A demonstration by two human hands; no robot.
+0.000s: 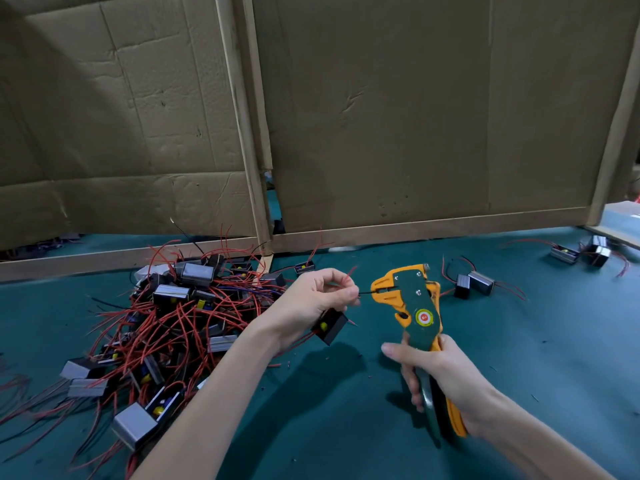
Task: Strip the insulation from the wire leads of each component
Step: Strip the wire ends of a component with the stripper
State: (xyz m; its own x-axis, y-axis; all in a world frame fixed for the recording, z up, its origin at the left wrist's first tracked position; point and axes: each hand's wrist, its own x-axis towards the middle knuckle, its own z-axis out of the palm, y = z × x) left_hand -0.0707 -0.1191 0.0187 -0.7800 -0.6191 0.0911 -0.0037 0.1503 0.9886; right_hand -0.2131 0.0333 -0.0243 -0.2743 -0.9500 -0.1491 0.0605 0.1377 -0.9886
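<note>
While creased cardboard panels stand beyond both hands, a tangled heap of boxy grey components with red leads lies left of the left hand, the right hand grips an orange-and-green wire stripper (held upright), and the left hand pinches a thin black lead at its jaws, a small black component dangling below.

- This is a small electronics assembly workshop, seen at a hand-work bench covered in dark green felt-like cloth.
- Large creased sheets of brown cardboard, framed in pale wooden strips, stand as makeshift partitions along the back.
- A tangled heap of small black box-shaped components with red wire leads lies at the left, and 2 more such components lie at the right.
- An orange-and-green hand wire stripper has a thin black wire lead at its jaws.
- Short red scraps of insulation dot the cloth.
</note>
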